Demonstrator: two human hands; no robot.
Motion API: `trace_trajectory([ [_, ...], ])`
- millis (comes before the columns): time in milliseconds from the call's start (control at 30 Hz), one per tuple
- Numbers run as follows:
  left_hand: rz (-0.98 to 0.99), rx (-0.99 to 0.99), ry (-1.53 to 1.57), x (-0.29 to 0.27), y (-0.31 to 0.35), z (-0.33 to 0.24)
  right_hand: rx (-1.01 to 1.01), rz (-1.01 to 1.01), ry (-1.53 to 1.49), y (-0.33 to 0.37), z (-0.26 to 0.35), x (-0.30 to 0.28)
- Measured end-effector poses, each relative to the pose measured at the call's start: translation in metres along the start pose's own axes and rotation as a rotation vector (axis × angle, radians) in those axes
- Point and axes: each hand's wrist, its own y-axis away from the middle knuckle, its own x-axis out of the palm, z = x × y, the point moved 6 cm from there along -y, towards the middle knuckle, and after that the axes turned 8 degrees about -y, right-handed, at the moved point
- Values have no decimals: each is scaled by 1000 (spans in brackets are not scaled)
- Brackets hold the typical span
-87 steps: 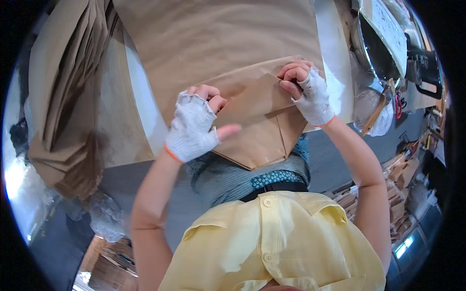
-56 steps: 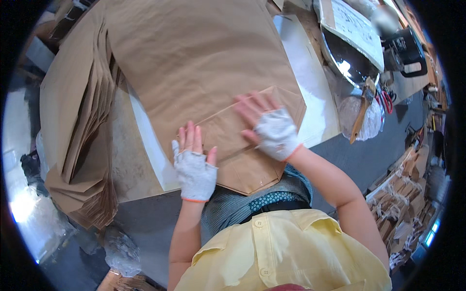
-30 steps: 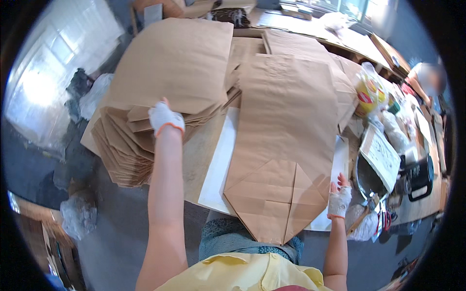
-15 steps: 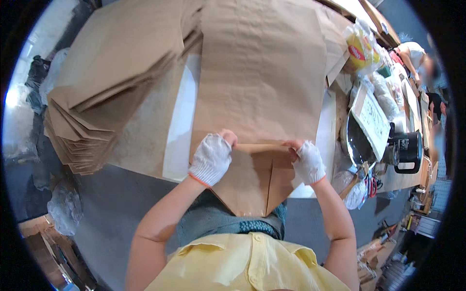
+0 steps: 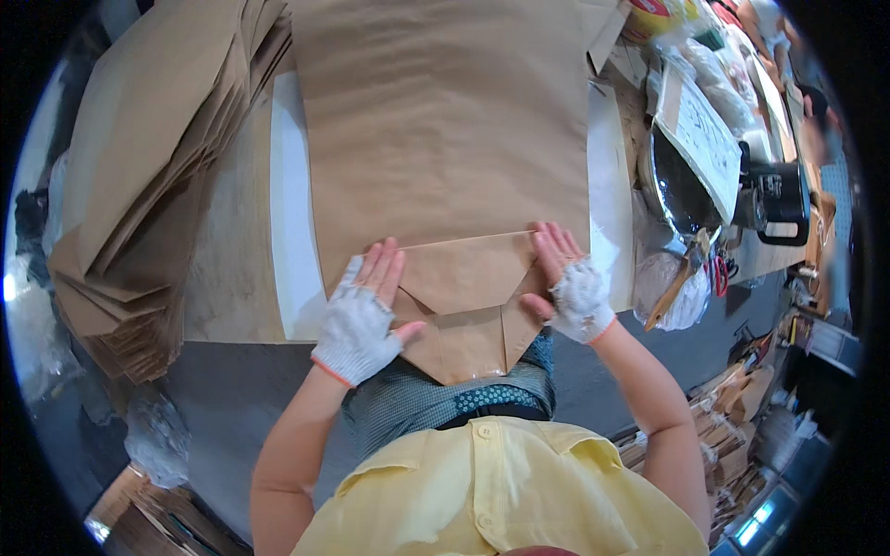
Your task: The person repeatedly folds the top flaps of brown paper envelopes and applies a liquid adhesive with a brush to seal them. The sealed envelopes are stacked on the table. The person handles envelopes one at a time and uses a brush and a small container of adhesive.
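A large brown kraft paper bag [image 5: 445, 139] lies flat in front of me, its near end folded into a flap [image 5: 477, 269] with slanted corners. The tapered tip of the paper hangs over the table's front edge, against my body. On the left side of the fold, my left hand [image 5: 363, 310], in a white fingerless knit glove, presses down with fingers stretched out. My right hand [image 5: 573, 285], gloved alike, lies flat on the fold's right side, fingers extended and thumb apart. Neither hand grips anything.
Stacked brown paper bags [image 5: 139, 185] fan out at the left of the table [image 5: 232, 269]. On the right are a dark basin [image 5: 681, 185] with a white board [image 5: 700, 139] across it, a black mug-like container [image 5: 779, 204] and red-handled scissors [image 5: 721, 271]. A person works at the far right.
Both hands have gone from pinching the paper edge to lying flat on it, farther apart. The near end now shows a folded flap. The whole view has shifted.
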Motion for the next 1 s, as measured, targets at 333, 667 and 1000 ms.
trace_trajectory([
  [333, -415, -92, 186, -13, -36, 6, 91, -274, -309, -54, 47, -13],
  [667, -412, -117, 433, -5, -54, 23, 244, -152, -115, -69, 44, 29],
  [1000, -410, -392, 407, -16, -86, 39, -475, -380, 94, -57, 76, -43],
])
